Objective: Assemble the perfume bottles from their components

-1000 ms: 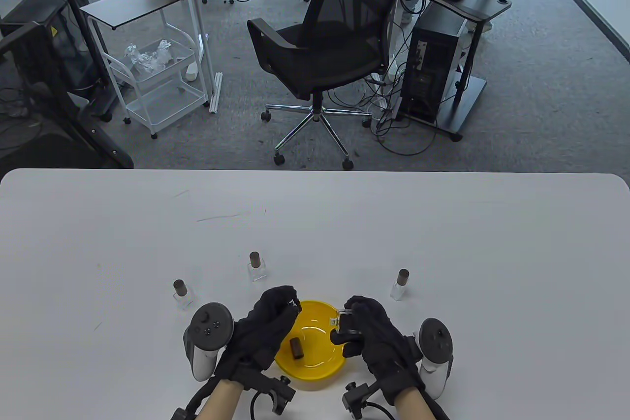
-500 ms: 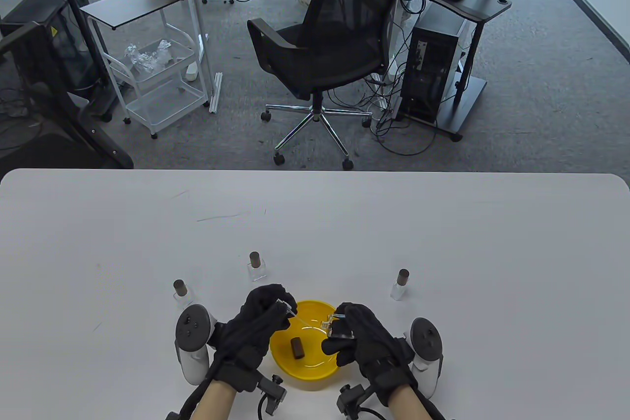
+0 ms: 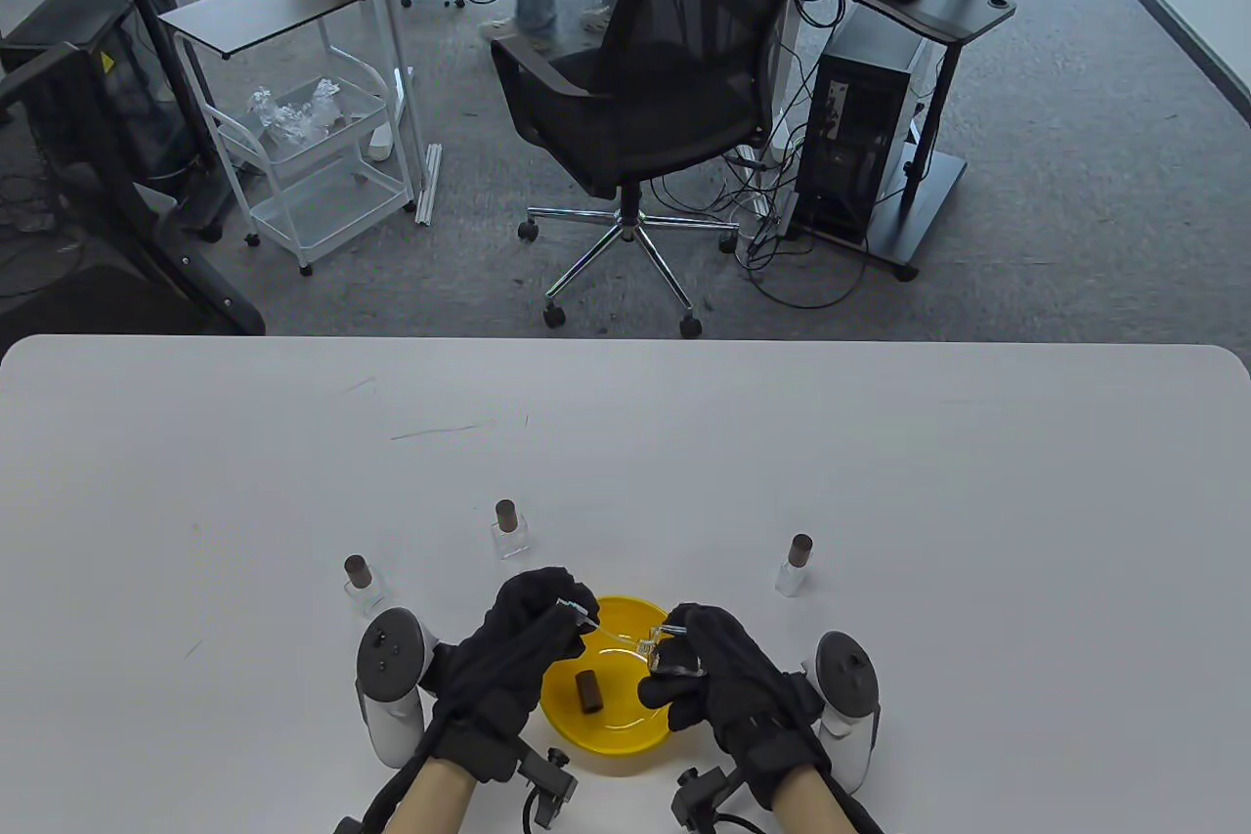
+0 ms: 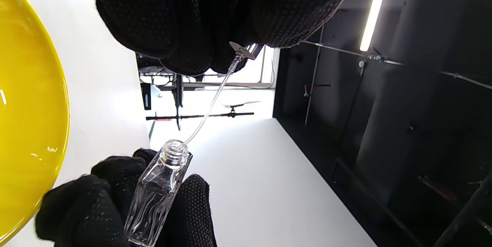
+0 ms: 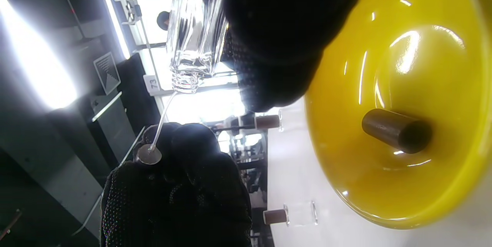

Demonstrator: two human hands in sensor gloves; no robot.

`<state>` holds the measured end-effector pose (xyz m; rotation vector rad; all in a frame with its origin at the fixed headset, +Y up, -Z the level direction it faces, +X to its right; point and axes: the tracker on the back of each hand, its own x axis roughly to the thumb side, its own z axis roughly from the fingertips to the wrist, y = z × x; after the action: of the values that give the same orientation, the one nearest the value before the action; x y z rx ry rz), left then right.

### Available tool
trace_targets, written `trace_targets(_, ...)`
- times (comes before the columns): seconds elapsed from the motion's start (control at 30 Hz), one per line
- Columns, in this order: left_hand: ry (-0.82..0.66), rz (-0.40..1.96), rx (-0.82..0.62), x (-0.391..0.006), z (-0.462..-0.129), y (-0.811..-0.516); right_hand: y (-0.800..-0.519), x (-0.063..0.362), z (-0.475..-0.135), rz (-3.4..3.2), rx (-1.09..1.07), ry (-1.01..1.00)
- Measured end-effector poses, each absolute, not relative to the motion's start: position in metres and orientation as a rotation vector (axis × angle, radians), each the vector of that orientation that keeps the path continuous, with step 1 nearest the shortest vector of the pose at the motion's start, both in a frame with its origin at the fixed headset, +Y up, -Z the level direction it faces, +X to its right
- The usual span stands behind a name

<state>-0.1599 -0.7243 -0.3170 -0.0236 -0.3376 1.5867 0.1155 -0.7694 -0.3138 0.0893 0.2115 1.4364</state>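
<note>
The left hand point(image 3: 528, 648) pinches the metal collar of a spray pump point(image 4: 241, 50) between its fingers point(image 4: 180, 28), and the pump's thin clear dip tube point(image 4: 209, 103) runs down so that its tip sits just at the threaded mouth of a small square glass bottle point(image 4: 157, 193). The right hand point(image 3: 728, 678) grips that bottle around its body, neck tilted toward the left hand, both held above the rim of a yellow bowl point(image 3: 611, 736) on the white worktop point(image 3: 880, 482). The likely trouble is the tube: it is slender and bowed, so a push off the bottle's axis could kink it or flick it out of the narrow mouth, and the slick glass could twist in the glove. The bottle is clear, ribbed at the neck and looks empty. One brown cap point(image 3: 586, 689) lies on its side in the bowl; three capped bottles point(image 3: 509, 529) stand on the worktop beyond.
</note>
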Motion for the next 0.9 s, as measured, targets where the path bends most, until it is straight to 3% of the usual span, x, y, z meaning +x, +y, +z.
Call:
trace_targets(0.6, -0.231, 1.576, -0.089, -0.142, -0.313, -0.746, -0.751, 0.113, -0.308, 1.468, 0.24, 0.078)
trace_targets(0.9, -0.236, 1.391, -0.115, -0.139, -0.315, -0.747, -0.743, 0.114, -0.306, 1.717, 0.311, 0.002)
